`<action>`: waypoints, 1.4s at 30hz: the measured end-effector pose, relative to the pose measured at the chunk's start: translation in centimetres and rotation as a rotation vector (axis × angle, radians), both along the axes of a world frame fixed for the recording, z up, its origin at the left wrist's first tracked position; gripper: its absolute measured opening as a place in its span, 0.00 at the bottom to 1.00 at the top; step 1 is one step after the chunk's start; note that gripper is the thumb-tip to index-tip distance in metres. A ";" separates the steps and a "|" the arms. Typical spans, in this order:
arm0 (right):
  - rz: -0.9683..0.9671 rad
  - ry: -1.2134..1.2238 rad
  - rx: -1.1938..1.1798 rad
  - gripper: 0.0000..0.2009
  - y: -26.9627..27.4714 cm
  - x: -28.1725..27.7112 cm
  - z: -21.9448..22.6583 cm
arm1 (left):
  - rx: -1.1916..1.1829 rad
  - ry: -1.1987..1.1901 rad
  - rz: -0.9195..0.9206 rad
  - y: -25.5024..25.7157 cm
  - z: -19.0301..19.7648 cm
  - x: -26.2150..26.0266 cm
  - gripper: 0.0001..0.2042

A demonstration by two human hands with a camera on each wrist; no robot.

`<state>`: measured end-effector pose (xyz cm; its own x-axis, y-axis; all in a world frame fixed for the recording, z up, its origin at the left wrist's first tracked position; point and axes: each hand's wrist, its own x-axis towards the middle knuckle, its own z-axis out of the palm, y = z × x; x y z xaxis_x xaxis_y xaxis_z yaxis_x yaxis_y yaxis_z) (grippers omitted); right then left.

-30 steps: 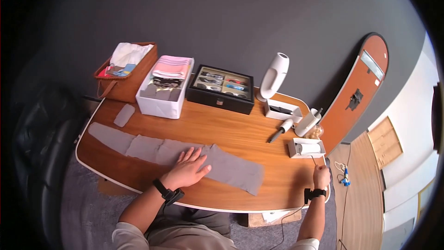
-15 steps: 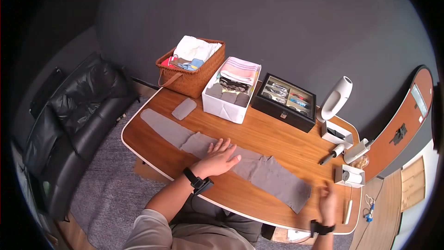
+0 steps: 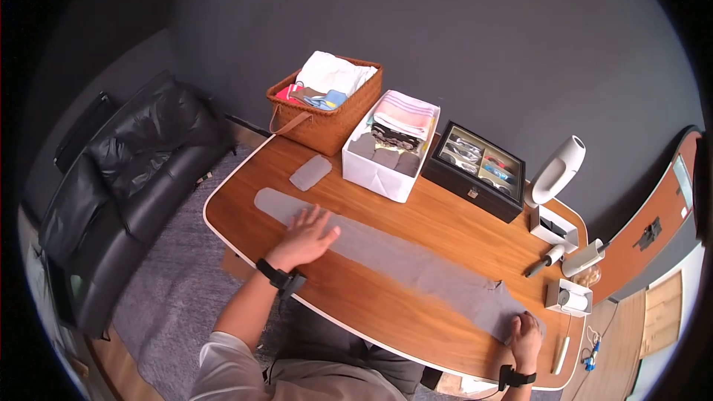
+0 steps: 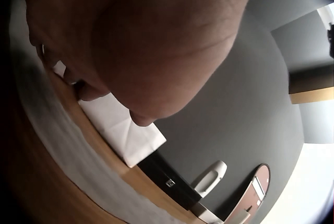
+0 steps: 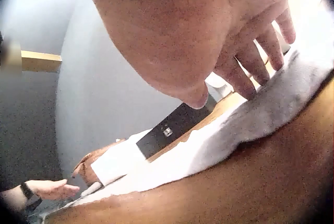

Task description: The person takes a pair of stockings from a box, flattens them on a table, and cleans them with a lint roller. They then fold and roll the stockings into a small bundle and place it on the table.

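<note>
A long grey sock (image 3: 401, 256) with a rounded end at the left lies stretched across the wooden table. My left hand (image 3: 303, 239) is over its left part, fingers straight and spread. At the wider right end, my right hand (image 3: 526, 338) touches the fabric with its fingertips. The right wrist view shows those fingers (image 5: 245, 80) slightly bent on the cloth, with the thumb apart from them. Beyond the left hand lies a smaller folded grey sock (image 3: 310, 172).
Along the back stand a brown woven basket (image 3: 312, 128) of clothes, a white box (image 3: 375, 178) of folded textiles and a black glasses case (image 3: 475, 193). To the right are a white upright device (image 3: 557, 171), a lint roller (image 3: 546, 260), small white boxes and a white stick (image 3: 561, 355).
The head view has turned left. My right hand has left the white stick by the right edge and come onto the sock's right end. My left hand has slid left; the sock's folds are flatter.
</note>
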<state>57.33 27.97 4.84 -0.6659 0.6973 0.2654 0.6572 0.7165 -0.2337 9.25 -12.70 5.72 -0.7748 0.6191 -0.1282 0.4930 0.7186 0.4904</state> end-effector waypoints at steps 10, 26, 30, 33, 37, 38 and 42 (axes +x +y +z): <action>-0.130 0.035 -0.040 0.17 -0.4 -9.1 2.5 | -0.138 0.051 0.328 -2.6 -0.8 -5.7 0.40; -0.162 0.572 -0.123 0.12 0.6 -15.4 -3.0 | -0.264 0.075 0.723 -5.2 -2.2 -12.9 0.24; -0.163 0.561 -0.127 0.11 0.2 -15.3 -2.5 | -0.153 0.064 0.697 -5.3 -1.9 -13.1 0.18; -0.157 0.557 -0.125 0.12 0.2 -15.2 -2.6 | -0.053 0.153 0.710 -5.8 -2.3 -12.5 0.16; -0.213 0.492 -0.109 0.12 0.9 -15.0 -2.5 | -0.020 0.264 0.722 -7.3 -5.3 -13.7 0.16; -0.254 0.466 -0.102 0.13 1.1 -14.6 -2.6 | -0.133 0.205 0.684 -7.2 -4.2 -13.6 0.18; -0.334 0.428 -0.121 0.14 1.5 -13.8 -2.8 | -0.163 0.227 0.587 -8.1 -4.5 -14.8 0.15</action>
